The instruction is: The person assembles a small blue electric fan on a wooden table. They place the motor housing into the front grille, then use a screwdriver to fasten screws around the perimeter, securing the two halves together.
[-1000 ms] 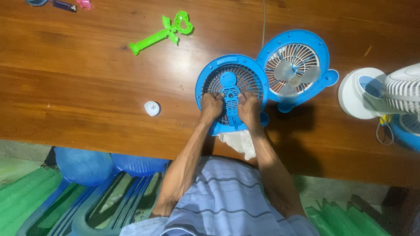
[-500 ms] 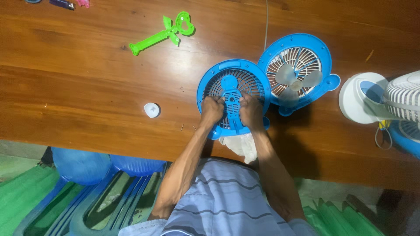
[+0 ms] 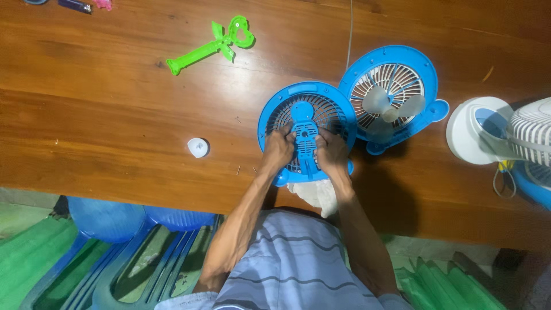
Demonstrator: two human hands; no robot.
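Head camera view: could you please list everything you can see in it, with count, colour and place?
Fan grille: one, blue, table centre, under both hands.
Fan body with blades: one, blue, right of the grille.
Fan: one, white, far right.
Toy key: one, green, upper left.
Cap: one, white, left of the grille.
Cloth: one, white, table edge.
Table: one, brown wood.
Chairs: blue, below table.
Left hand, right hand: gripping the grille.

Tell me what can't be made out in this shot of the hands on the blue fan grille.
- Head view: fingertips of the left hand and right hand are curled onto the blue fan grille, hidden by the knuckles.
- White cloth: mostly hidden under the right wrist and grille.
- White fan: cut off by the right edge.
- Small white cap: too small to identify.
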